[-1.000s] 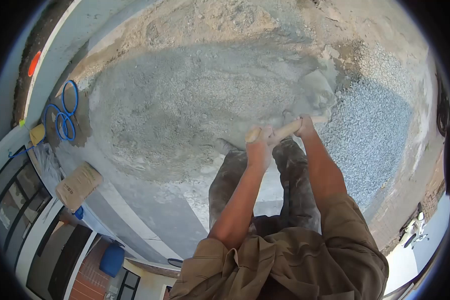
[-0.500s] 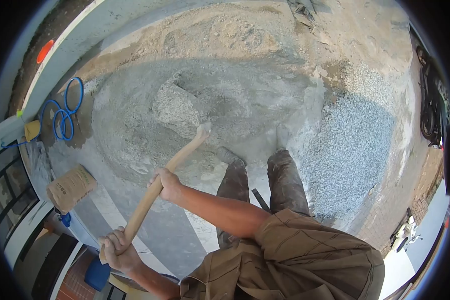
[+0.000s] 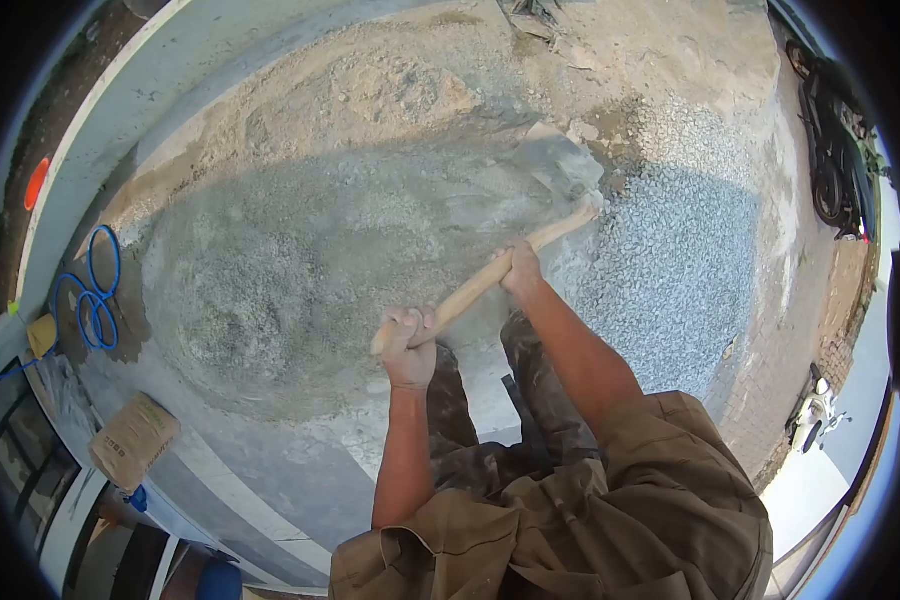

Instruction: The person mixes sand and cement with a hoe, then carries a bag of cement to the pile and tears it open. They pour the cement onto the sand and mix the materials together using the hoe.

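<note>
A shovel (image 3: 465,293) with a pale wooden handle runs from lower left to upper right in front of my body. My left hand (image 3: 410,345) is wrapped round the handle's near end. Farther along, my right hand (image 3: 521,271) grips the shaft. The grey, dusty blade (image 3: 558,166) rests low over the ground, at the far right end of the grey mix and close to the gravel. Below and left of the handle, a rough grey heap of mix (image 3: 245,310) spreads over the ground.
A pile of blue-grey gravel (image 3: 680,280) lies to the right. Sandy material (image 3: 400,90) stretches along the far side. At left are a coiled blue hose (image 3: 98,300) and a paper sack (image 3: 135,440). A dark motorcycle (image 3: 830,160) and a white scooter (image 3: 815,412) stand at the right edge.
The shovel has swung from the left heap across to the right. The material on its blade is gone from it. Both hands moved right and kept hold of the handle.
</note>
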A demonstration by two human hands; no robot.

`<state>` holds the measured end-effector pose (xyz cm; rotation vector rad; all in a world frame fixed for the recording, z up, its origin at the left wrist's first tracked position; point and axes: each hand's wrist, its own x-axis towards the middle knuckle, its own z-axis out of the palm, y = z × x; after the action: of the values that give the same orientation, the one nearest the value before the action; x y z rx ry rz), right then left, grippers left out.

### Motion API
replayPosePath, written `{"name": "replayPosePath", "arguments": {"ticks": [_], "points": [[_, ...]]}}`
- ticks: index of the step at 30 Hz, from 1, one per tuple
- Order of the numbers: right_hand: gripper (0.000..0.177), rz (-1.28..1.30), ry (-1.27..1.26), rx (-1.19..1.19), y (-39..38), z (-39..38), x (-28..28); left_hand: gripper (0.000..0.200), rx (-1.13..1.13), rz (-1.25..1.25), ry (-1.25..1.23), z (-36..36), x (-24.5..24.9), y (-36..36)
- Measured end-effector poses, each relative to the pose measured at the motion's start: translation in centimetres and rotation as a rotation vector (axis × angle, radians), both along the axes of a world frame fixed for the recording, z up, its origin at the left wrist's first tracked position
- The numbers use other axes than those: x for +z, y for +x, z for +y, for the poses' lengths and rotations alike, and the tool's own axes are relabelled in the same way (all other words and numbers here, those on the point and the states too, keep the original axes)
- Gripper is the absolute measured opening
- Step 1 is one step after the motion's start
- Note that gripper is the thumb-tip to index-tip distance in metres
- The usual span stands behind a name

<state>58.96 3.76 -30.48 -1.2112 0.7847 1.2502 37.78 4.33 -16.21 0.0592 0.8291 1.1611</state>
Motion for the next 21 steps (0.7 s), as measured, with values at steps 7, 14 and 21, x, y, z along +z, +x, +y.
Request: {"name": "replayPosePath", "arguments": {"ticks": [7, 14, 21], "points": [[0.006, -0.023, -0.372, -0.026, 13.5, -7.0, -10.5, 0.014, -0.501, 0.514, 0.012, -1.1, -9.1, 13.7], [0.01, 0.182, -0.359, -0.04, -9.3, 2.8, -9.8, 0.014, -0.27, 0.535, -0.038, 8.1, -3.9, -4.3], [0.033, 0.35, -0.286, 0.243, -35.7, 12.2, 1.2, 0.016, 0.156, 0.708, 0.017, 8.9, 10.3, -24.1]]}}
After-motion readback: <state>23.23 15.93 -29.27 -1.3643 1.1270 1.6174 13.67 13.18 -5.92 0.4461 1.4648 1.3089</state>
